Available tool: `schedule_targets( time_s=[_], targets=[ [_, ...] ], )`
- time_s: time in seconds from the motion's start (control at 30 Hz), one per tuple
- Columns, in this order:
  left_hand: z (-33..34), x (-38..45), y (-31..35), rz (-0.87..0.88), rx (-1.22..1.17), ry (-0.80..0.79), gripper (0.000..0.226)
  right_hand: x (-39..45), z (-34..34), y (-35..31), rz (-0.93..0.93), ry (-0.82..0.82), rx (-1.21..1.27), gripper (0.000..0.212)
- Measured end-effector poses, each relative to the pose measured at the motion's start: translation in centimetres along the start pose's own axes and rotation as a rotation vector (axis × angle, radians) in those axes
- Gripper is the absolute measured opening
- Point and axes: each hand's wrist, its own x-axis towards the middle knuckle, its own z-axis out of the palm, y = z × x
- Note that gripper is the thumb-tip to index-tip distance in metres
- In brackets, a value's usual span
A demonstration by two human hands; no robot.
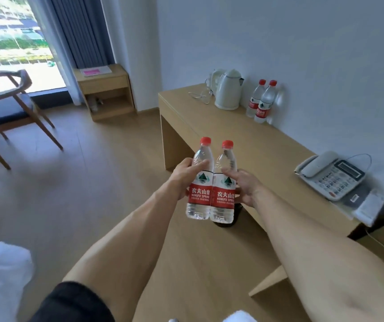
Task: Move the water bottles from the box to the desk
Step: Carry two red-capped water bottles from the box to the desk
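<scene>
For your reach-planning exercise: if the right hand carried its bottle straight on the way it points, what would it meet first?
Probably the desk: the right hand, gripping its bottle, points up-frame toward the desktop. Depth is unclear, so it may pass above.

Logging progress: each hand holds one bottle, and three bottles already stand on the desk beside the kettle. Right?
Not quite: the head view shows two bottles on the desk beside the kettle, not three. The left hand and right hand do each hold one bottle.

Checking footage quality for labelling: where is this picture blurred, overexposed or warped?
Head view: the window is blown out, the chair and telephone are smeared at the edges, the desk edges bow from the wide lens; the held bottles are sharp.
</scene>
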Motion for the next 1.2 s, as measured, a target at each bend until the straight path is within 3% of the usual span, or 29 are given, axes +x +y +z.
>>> schedule_targets(
  time_s=[0.37, 0.57, 0.73, 1.0, 1.2],
  targets=[
    [2.9, 14.5, 6.6, 0.055, 0.035, -0.084, 0.055, 11.2, -4.9, -6.8, -0.057, 0.141, 0.049, 0.045],
    [6.1, 24.0, 10.9, 0.091, 0.167, -0.126, 0.060, 18.7, -9.9, -10.9, -0.055, 0.197, 0.077, 0.047],
    [9.6, 30.6, 13.2, 0.222, 0.343, -0.263, 0.049, 22.7, -14.9, -13.0, -0.074, 0.275, 0.120, 0.064],
    [15.7, 38.0, 15.2, 0.334, 0.490, -0.504, 0.053, 25.0, -20.8, -13.7, -0.124, 0.452, 0.103, 0.056],
    [18.2, 43.7, 16.5, 0.407, 0.550, -0.639, 0.060, 27.4, -22.6, -14.6, -0.119, 0.643, 0.012, 0.064]
  ],
)
